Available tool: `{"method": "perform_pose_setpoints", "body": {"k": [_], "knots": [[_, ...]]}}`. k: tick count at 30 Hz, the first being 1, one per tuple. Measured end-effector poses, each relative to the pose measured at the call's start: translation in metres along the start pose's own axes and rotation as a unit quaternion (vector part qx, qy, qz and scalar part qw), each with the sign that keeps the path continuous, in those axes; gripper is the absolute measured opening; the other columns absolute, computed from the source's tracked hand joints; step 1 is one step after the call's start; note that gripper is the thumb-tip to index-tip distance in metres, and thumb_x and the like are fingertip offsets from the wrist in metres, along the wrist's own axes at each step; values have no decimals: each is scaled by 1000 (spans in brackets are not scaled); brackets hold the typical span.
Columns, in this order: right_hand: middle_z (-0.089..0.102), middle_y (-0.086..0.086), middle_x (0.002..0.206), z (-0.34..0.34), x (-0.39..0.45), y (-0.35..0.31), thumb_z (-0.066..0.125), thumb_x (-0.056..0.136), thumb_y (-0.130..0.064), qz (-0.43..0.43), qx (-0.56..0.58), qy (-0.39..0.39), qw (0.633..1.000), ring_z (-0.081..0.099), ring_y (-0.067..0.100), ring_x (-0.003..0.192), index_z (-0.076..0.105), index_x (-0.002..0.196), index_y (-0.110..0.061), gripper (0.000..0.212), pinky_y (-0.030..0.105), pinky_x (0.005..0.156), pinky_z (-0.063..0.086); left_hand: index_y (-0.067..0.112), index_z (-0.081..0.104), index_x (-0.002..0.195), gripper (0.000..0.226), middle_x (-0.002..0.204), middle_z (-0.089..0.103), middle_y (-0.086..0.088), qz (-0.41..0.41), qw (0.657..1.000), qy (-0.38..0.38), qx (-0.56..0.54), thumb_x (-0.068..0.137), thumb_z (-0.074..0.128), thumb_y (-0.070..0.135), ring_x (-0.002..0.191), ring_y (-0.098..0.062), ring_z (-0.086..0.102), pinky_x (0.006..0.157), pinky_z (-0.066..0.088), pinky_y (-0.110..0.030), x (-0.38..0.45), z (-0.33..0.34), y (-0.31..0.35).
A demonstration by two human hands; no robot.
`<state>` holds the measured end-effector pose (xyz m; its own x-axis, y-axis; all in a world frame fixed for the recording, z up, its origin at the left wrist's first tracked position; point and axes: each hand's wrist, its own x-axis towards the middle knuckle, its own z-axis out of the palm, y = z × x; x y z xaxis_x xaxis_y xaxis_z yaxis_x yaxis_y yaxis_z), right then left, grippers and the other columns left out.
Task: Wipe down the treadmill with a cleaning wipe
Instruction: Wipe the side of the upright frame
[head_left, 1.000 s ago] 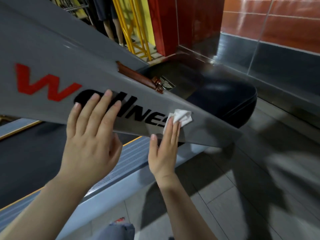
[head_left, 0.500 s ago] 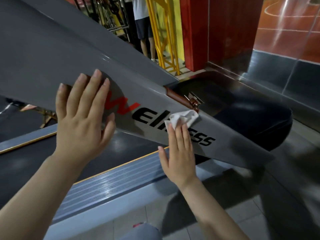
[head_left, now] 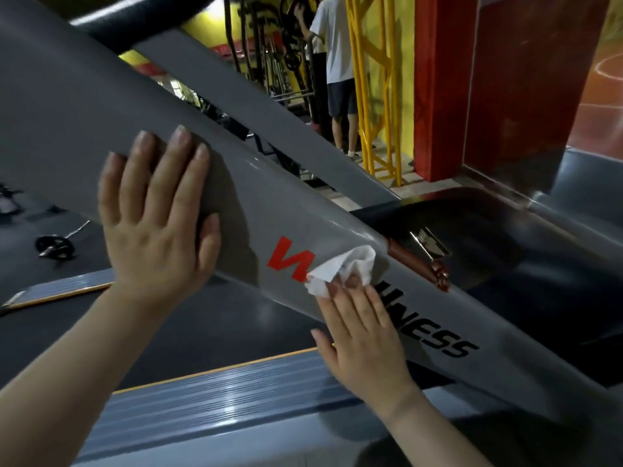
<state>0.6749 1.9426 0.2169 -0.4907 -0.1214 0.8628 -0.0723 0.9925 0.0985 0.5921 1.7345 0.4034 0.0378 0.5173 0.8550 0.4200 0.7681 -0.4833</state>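
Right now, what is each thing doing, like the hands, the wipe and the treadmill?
Left hand: flat, fingers straight, resting on the grey treadmill arm.
Right hand: fingers straight, pressing the wipe onto the arm.
Wipe: white, crumpled, covering part of the lettering.
Treadmill arm: slanted.
Barbell: lying on the floor.
Person in white shirt: standing.

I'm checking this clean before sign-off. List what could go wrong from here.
1. The wipe is bunched under the right hand fingertips, so it may cover only a narrow strip and leave streaks on the grey upright.
2. The bare left hand lies flat on the upright and may leave prints.
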Motion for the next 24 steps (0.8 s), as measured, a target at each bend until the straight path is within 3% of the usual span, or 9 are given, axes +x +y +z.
{"method": "perform_pose_setpoints", "body": {"k": [3,7,10,15,19,24], "knots": [[0,10,164,-2,19,-10,43,100,-42,-19,7,12,1000,2,26,151,8,156,-8,74,42,123,5,4,39,148,55,152,39,-19,-1,1000,7,12,98,38,26,143,-40,29,115,24,-57,1,-1,1],[17,3,160,-3,70,-34,44,100,-38,-71,35,72,994,14,25,148,23,153,-9,64,40,123,9,5,39,149,56,152,39,-18,3,1000,2,29,97,35,25,143,-39,30,117,23,-54,4,-3,0],[21,6,159,3,53,-14,47,100,-36,-134,4,58,989,20,27,147,26,152,-8,62,41,123,11,6,41,147,55,151,41,-17,1,1000,0,15,96,35,25,142,-39,31,117,23,-52,3,-2,-2],[19,7,159,1,21,20,48,99,-40,-181,-45,25,982,17,27,147,21,154,-8,70,41,123,9,6,44,146,57,150,43,-16,3,999,14,33,94,35,27,142,-39,33,116,26,-53,3,-2,-2],[24,5,157,-14,84,-14,46,100,-40,-139,6,76,987,26,25,145,33,150,-11,60,41,122,14,6,45,145,60,150,43,-15,14,999,14,36,93,32,31,141,-39,35,116,27,-52,4,1,-4],[13,6,160,-15,64,-25,50,98,-40,-2,23,49,999,11,27,150,22,153,-10,68,44,122,11,7,44,146,60,152,40,-12,19,1000,7,15,92,35,30,143,-37,33,117,25,-49,5,-2,-5]]}}
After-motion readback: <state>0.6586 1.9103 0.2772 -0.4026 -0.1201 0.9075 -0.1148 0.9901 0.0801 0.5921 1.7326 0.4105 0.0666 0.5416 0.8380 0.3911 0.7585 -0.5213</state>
